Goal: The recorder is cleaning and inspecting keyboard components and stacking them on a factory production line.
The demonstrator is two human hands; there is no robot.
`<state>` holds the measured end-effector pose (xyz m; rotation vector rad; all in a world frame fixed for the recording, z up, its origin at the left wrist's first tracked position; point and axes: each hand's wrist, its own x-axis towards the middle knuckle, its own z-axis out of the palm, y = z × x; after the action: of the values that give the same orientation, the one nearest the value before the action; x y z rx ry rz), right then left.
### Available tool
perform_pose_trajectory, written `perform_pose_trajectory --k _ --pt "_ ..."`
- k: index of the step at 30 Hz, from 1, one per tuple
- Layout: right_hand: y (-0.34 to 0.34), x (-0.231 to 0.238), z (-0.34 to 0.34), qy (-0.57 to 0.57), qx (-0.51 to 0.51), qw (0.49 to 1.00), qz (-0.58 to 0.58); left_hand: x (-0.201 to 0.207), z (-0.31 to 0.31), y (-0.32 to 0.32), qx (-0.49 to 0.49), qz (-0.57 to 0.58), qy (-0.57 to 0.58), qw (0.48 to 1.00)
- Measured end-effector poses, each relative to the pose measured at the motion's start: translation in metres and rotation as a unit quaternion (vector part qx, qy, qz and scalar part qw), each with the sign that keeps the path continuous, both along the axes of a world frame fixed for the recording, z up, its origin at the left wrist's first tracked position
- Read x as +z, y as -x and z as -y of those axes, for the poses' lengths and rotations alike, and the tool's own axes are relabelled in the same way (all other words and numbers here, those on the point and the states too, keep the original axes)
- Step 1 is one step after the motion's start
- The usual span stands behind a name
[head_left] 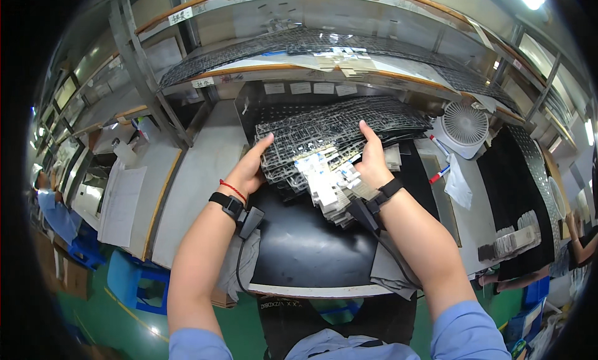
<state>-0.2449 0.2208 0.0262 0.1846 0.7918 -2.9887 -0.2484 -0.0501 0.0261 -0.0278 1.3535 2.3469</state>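
Between my two hands is a thick stack of thin dark circuit sheets (pixel 311 132), patterned like keyboard membranes. My left hand (pixel 248 170) grips its left edge, the thumb on top. My right hand (pixel 372 163) holds the near side further right, thumb raised along the upper face and fingers mostly hidden underneath. Pale flat connector tails (pixel 324 188) fan out from the near edge, beside my right wrist. The stack is tilted above a black mat (pixel 311 254) on the bench. Each wrist wears a black strap with a small device and a cable.
More dark sheets (pixel 230 57) lie along the shelf above. To the right are a white fan (pixel 464 126), a red-capped marker (pixel 440 175), a white cloth (pixel 460 182) and a pile of pale tails (pixel 517 238). A blue stool (pixel 128 276) stands left; other people sit at both sides.
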Motion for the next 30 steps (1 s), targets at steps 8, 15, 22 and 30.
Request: perform_pose_trajectory --k 8,15,22,30 --pt "-0.011 0.001 -0.007 -0.024 0.0 0.999 0.026 0.015 -0.017 -0.016 0.031 -0.091 0.02 0.995" --pt "-0.082 0.048 -0.025 0.013 0.108 0.993 -0.034 0.069 -0.037 -0.117 0.133 -0.195 0.052 0.971" --pt "-0.184 0.089 -0.025 0.031 0.178 0.983 -0.041 0.1 -0.047 -0.274 0.185 -0.275 0.078 0.94" --pt "-0.314 0.099 -0.019 -0.011 0.322 0.947 -0.021 0.089 0.037 -0.328 -0.092 -0.032 0.039 0.994"
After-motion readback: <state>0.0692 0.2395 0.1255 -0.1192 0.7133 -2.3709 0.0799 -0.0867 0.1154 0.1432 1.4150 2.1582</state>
